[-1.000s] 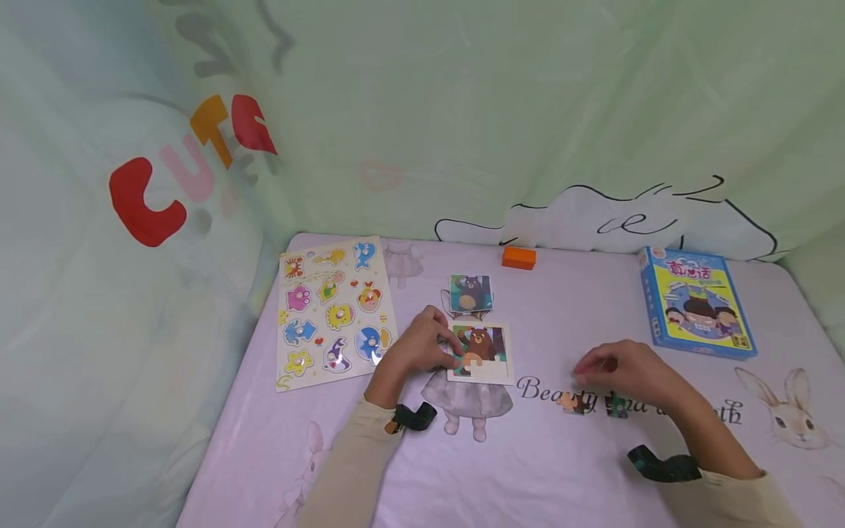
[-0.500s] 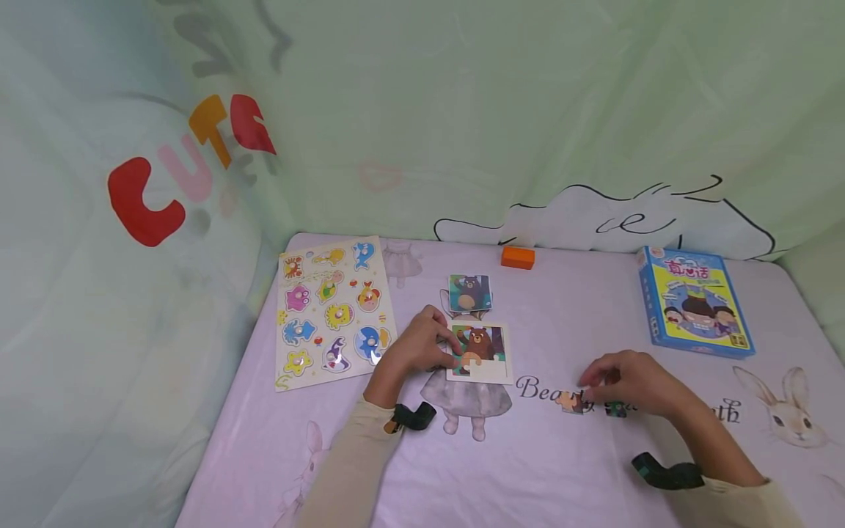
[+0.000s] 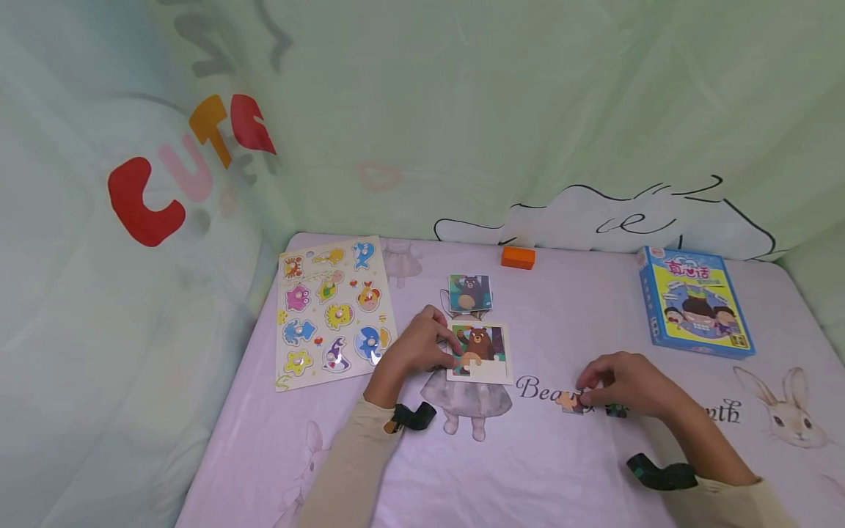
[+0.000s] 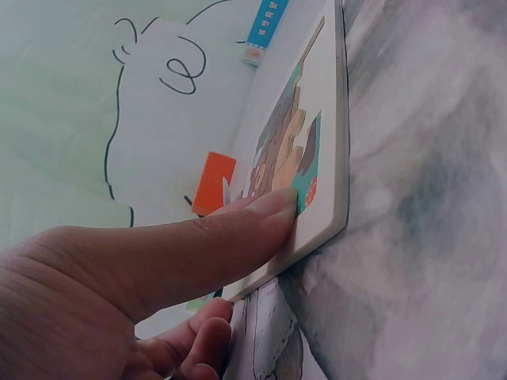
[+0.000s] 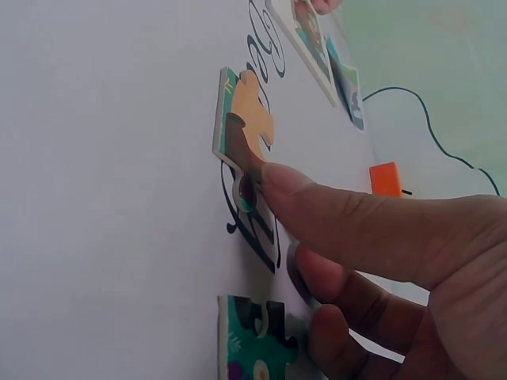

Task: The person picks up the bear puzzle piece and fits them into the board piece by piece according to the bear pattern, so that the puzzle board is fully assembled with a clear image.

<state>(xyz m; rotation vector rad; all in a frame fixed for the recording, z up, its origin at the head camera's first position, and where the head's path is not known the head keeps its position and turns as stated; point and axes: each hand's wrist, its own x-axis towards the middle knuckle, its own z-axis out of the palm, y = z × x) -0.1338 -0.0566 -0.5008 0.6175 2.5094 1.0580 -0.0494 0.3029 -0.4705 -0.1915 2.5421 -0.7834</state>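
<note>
A light-framed puzzle board [image 3: 491, 374] with a partly filled brown bear picture lies mid-table. My left hand [image 3: 425, 345] holds its left edge, thumb [image 4: 265, 210] pressed on the frame and the other fingers curled beside it. My right hand [image 3: 623, 381] is low over the table to the right. Its thumb tip touches a peach-and-brown puzzle piece [image 5: 245, 123], while the index finger stands apart from the thumb. A second, green puzzle piece [image 5: 257, 340] lies under the same hand, partly hidden by it in the head view.
Behind the board lies a square bear picture card [image 3: 471, 293]. An orange block [image 3: 518, 257] sits near the back edge. At left is a sea-animal peg board [image 3: 337, 315]; a blue-and-yellow box [image 3: 700, 304] lies at back right. Curtains hang behind the table.
My right hand has come down slightly, and its thumb has moved onto the peach-and-brown puzzle piece. The left hand and the board have stayed in place.
</note>
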